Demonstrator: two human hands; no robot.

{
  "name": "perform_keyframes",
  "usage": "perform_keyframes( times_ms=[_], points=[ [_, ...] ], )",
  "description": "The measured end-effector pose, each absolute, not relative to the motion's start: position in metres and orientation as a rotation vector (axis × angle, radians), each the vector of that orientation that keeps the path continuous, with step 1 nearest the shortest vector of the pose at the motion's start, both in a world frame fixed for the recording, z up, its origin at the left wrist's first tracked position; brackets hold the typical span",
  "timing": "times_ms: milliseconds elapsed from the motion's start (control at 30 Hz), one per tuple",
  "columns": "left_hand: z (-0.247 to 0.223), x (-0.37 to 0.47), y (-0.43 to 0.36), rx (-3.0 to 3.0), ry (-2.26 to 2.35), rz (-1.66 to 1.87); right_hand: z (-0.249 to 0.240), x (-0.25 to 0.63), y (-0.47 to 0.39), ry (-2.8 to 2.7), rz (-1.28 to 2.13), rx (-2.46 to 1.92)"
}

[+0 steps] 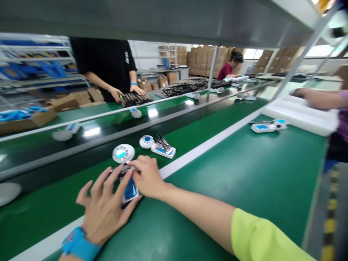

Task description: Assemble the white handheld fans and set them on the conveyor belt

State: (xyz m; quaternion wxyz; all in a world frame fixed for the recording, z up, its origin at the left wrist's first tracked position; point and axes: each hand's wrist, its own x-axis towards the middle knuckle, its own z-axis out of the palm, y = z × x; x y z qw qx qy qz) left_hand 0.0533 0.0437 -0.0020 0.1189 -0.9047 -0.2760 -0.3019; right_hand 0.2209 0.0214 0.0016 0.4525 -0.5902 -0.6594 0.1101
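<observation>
A white round-headed device lies across the edge of the green belt, its slotted head bearing a shiny blue disc and its rectangular body faced with blue film. My left hand, with a blue wristband, spans this body from the left. Its thumb presses along the body's near right edge, and the other fingers reach over the top. From the right, my right hand has its fingers bent in at the neck between head and body. What lies under those fingertips is mostly hidden. Just beyond them rests a similar device with a circuit board on its body.
Another such device lies on the green bench at right, beside a white foam tray under a co-worker's hand. Across the line, a person in black handles dark boards. A grey shelf hangs overhead.
</observation>
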Motion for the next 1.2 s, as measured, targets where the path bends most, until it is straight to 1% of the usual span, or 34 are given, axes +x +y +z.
perform_keyframes(
  times_ms=[67,100,167,200,267,367,467,533,600,733,833,967,1067,1200],
  points=[
    [-0.002,0.052,0.054,-2.548,-0.958,-0.831,0.000,0.244,0.024,-1.476,0.215,-1.492],
    [-0.001,0.051,0.061,-2.503,-1.053,-0.802,-0.002,0.262,0.024,-1.378,0.126,-1.535],
    [0.000,0.048,0.073,-2.433,-1.232,-0.772,-0.010,0.304,0.027,-1.174,-0.018,-1.705],
    [0.000,0.048,0.078,-2.426,-1.288,-0.768,-0.014,0.323,0.029,-1.112,-0.035,-1.789],
    [0.000,0.050,0.084,-2.477,-1.343,-0.793,-0.020,0.346,0.037,-1.169,0.152,-1.862],
    [-0.005,0.066,0.082,-2.735,-1.460,-0.989,-0.024,0.335,0.048,-1.382,0.441,-1.786],
    [-0.010,0.092,0.078,-2.958,-1.850,-1.292,-0.023,0.293,0.051,-1.563,0.525,-1.615],
    [-0.009,0.106,0.079,-2.898,-2.123,-1.338,-0.023,0.270,0.049,-1.612,0.560,-1.504],
    [-0.007,0.112,0.084,-2.798,-2.276,-1.304,-0.023,0.259,0.045,-1.556,0.632,-1.441],
    [-0.001,0.110,0.093,-2.742,-2.328,-1.376,-0.022,0.257,0.037,-1.499,0.847,-1.348],
    [0.002,0.104,0.096,-2.911,-2.253,-1.417,-0.021,0.258,0.031,-1.594,0.877,-1.318],
    [0.007,0.098,0.097,-3.050,-2.133,-1.243,-0.022,0.268,0.027,-1.435,0.826,-1.214],
    [0.014,0.094,0.095,-2.998,-2.133,-1.062,-0.025,0.280,0.027,-1.300,0.785,-1.132],
    [0.019,0.092,0.093,-2.933,-2.163,-0.873,-0.028,0.281,0.027,-1.296,0.743,-1.109]
  ],
)
